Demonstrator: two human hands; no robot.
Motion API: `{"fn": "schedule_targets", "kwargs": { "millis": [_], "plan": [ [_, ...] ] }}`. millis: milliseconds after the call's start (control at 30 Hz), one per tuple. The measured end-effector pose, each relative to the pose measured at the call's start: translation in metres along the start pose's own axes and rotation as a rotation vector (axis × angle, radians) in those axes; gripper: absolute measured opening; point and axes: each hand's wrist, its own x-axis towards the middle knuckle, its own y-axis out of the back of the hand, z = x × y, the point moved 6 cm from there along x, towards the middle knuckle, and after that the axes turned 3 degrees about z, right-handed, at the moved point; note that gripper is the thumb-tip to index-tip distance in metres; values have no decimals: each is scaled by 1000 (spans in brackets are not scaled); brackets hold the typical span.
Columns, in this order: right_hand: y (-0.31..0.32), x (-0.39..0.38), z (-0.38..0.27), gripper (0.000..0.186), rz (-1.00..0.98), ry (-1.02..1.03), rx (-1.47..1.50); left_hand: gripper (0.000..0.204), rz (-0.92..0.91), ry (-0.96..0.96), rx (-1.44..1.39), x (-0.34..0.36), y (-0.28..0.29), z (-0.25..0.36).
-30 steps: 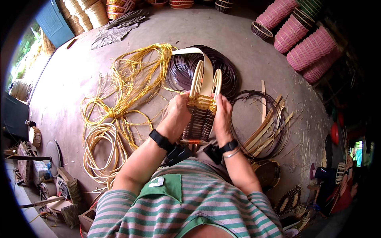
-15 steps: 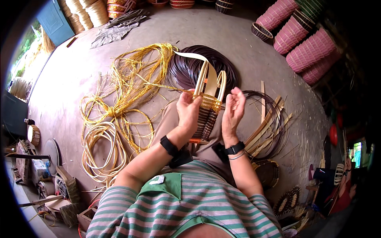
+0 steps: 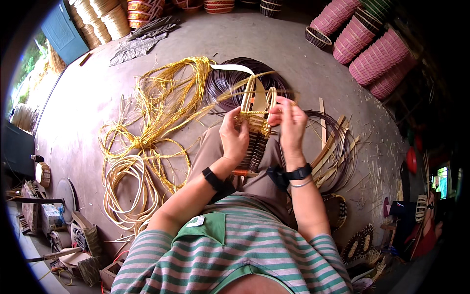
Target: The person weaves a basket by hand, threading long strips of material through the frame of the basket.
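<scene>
A small woven basket [image 3: 256, 148] stands between my knees, dark brown below with a gold band near its top. Pale bent loops [image 3: 248, 94] and a flat cream strip [image 3: 260, 90] rise out of it. My left hand [image 3: 234, 138] grips the basket's left side, thumb at the gold band. At the upper right edge, my right hand [image 3: 291, 123] has its fingers pinched together on a gold cord. That gold cord [image 3: 223, 98], blurred by motion, sweeps behind the loops and trails left to a tangled gold bundle [image 3: 171, 81].
Beyond the basket lies a coil of dark brown strands [image 3: 227, 81]. A pale cane coil [image 3: 128, 196] rests on the floor at left. Flat strips and dark strands [image 3: 338, 142] lie at right. Pink basket stacks [image 3: 379, 56] stand far right; tools and boxes [image 3: 73, 230] crowd the lower left.
My right hand has gone from spread fingers beside the basket to a pinch at its upper right edge. The gold cord has swung up and across behind the loops.
</scene>
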Motion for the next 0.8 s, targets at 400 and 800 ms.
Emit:
{"fn": "schedule_targets", "kwargs": {
  "millis": [400, 800],
  "plan": [
    [41, 33, 34, 28, 15, -256, 22, 18, -730, 393, -126, 56, -17, 3],
    [-11, 89, 27, 55, -264, 406, -1027, 11, -246, -101, 321, 45, -16, 34]
  ]
}}
